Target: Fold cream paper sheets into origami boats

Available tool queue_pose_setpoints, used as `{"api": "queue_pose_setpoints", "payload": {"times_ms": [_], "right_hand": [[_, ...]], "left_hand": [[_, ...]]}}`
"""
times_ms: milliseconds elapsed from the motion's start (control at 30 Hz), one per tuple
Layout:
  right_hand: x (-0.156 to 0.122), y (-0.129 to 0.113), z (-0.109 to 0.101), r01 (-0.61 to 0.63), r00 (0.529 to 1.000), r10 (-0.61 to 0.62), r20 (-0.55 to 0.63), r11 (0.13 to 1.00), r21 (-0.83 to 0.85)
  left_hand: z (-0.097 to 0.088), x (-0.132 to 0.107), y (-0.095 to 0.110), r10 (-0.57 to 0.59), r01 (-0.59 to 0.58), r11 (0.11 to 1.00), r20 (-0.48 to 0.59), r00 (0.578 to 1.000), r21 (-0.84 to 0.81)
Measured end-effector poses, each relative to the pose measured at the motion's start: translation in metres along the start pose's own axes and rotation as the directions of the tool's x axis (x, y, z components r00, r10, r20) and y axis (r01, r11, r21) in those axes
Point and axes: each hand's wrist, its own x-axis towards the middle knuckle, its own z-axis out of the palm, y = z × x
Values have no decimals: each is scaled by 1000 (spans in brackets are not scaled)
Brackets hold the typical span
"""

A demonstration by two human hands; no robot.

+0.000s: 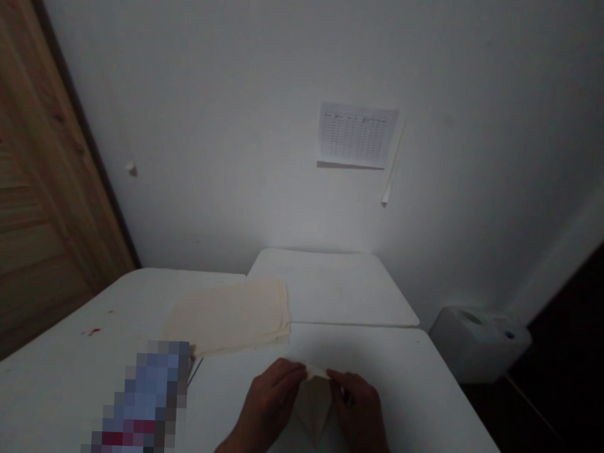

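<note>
At the bottom centre of the frame, a folded pale piece (316,402) lies between the two hands, its long axis running down the picture from a blunt upper edge to a narrow tip that points toward the lower edge of the frame; the left hand (271,393) pinches its upper left corner, the right hand (360,397) pinches its upper right corner, so neither hand is clearly nearer, and the tip hangs free of both; whether that tip touches the white surface (404,398) beneath cannot be told; at the lower left, a pixelated patch (141,400) hides whatever is there; beyond it, left of centre, a stack of pale thin sheets (230,317) lies flat, up and to the left of the left hand and apart from it; to the right stands a white container (477,344); farthest off, above centre, a printed page (358,137) hangs on the wall (227,116).
</note>
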Motion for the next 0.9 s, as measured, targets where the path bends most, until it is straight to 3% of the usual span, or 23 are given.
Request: {"api": "queue_pose_setpoints", "payload": {"times_ms": [167,367,533,700,800,900], "right_hand": [[-1,10,-4,-1,999,-1,52,999,38],[-5,19,-4,-30,999,28,33,998,49],[-5,15,-7,-45,998,43,37,998,36],[-2,11,-6,-47,998,46,41,999,12],[-1,10,-5,-56,998,56,12,998,41],[0,11,-5,-69,997,71,-32,996,63]], "left_hand": [[-3,-10,4,118,-129,979,77,990,160],[1,-16,10,123,-161,967,189,974,197],[6,-20,9,-71,59,992,96,993,114],[10,-23,5,-229,230,969,20,973,-90],[13,-24,4,-349,336,919,-28,937,-207],[15,-25,6,-496,487,840,26,868,-242]]}}
